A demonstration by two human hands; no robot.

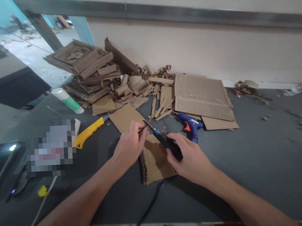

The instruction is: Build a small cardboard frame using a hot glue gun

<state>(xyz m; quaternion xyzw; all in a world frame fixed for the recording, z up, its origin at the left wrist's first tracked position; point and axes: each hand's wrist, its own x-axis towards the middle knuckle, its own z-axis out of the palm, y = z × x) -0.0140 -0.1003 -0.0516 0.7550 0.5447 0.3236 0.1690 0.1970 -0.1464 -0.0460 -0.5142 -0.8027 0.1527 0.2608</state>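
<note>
My right hand [190, 156] is closed round a black and blue utility knife [165, 139], its blade out and pointing up and left. Close to the blade tip, my left hand [132, 141] is pinched shut; a small dark piece seems to show between the fingers, too small to name. Below both hands lies a stack of square cardboard [157, 160] with corrugated edges on its left side. A blue hot glue gun [190, 124] with an orange trigger rests just beyond my right hand. Left of my left hand is a yellow-handled saw or knife [90, 132].
Stacked corrugated cardboard frames [88, 67] and loose scraps stand at the back left. A corrugated sheet [202, 95] lies at the back right. A white and green tube [68, 101] is on the left. A black cable [149, 207] runs to the table's front edge.
</note>
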